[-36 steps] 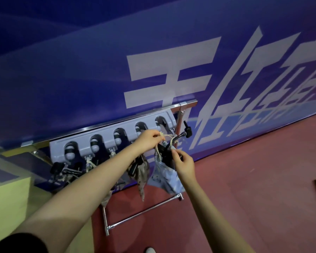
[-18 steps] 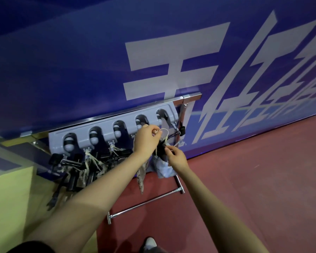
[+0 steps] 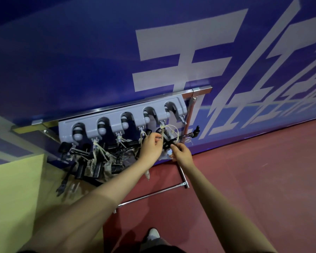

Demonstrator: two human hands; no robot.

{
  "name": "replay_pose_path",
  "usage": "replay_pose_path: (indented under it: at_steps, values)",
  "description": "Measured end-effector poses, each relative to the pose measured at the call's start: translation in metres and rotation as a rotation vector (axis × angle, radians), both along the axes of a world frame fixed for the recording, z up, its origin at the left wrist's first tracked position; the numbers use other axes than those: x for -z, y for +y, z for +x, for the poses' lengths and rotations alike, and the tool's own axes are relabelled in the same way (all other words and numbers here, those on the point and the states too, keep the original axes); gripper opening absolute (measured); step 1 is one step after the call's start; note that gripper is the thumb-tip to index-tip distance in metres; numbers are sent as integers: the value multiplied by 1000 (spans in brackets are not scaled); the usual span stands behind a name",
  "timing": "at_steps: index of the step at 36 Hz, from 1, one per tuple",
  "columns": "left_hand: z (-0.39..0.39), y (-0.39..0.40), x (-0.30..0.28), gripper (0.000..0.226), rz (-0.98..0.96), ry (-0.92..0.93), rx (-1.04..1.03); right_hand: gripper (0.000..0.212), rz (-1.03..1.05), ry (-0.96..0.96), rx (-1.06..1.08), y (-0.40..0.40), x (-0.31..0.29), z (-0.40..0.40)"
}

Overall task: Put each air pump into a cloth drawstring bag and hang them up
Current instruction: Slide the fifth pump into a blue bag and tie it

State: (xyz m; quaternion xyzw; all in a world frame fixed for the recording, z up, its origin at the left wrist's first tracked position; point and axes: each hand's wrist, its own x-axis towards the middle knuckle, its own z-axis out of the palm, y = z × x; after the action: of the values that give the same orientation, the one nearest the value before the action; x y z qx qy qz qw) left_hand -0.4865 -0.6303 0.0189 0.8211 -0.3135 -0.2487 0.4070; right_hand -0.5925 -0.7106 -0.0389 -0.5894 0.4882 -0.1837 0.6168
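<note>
A grey plastic holder rack [image 3: 117, 118] with several round slots and small hooks hangs on a chrome frame against the blue wall. Several patterned cloth bags [image 3: 106, 161] with black air pumps inside hang from its hooks at the left. At the fifth hook a pale drawstring loop [image 3: 169, 129] hangs. My left hand [image 3: 150, 146] pinches that cord just below the hook. My right hand [image 3: 181, 155] grips the black pump [image 3: 182, 136] and the top of a light blue bag, which is mostly hidden behind my hands.
The chrome frame [image 3: 201, 90] has a low crossbar [image 3: 150, 197] near the red floor [image 3: 254, 179]. A yellow-green block [image 3: 11, 189] stands at the left. My shoe [image 3: 152, 234] shows at the bottom edge. One free hook [image 3: 183, 120] sits at the rack's right end.
The cord loop now hangs over the fifth hook. My hands have dropped slightly below the rack, and the pump's handle sticks out to the right again.
</note>
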Motion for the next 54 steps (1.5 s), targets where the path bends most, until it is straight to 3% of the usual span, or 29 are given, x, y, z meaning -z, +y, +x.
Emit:
replay_pose_path:
  at_steps: [5,12,16,20,24,28,33,40,45,49,52,54]
  values:
    - [1,-1,0,27,58,23,23,10,-83,35,13,1,-3,-2]
    - [10,-16,26,28,174,214,19,22,-238,41,-22,0,-9,-3]
    - [4,-25,36,29,139,401,-25,21,-310,35,-87,-9,-22,1]
    - [-2,-25,44,28,92,720,-140,24,-391,151,-156,-19,-30,1]
    - [-8,-13,52,33,105,848,-145,26,-374,242,-276,-21,-21,-1]
    - [-8,-4,52,26,58,852,-132,24,-282,186,-280,-13,-9,-4]
    - [-3,-2,49,38,105,790,-92,22,-162,122,-197,-10,-4,0]
    - [-8,-3,39,40,154,723,-111,41,-75,96,-20,-11,4,1]
    - [-11,0,35,38,160,736,-120,41,-20,77,17,-11,10,-4]
    - [-12,5,32,25,155,722,-126,63,8,110,7,-15,22,-2]
    - [-13,11,22,21,157,725,-148,50,7,100,1,-14,18,-3]
    - [-11,16,14,31,164,726,-131,45,3,112,8,-10,12,-6]
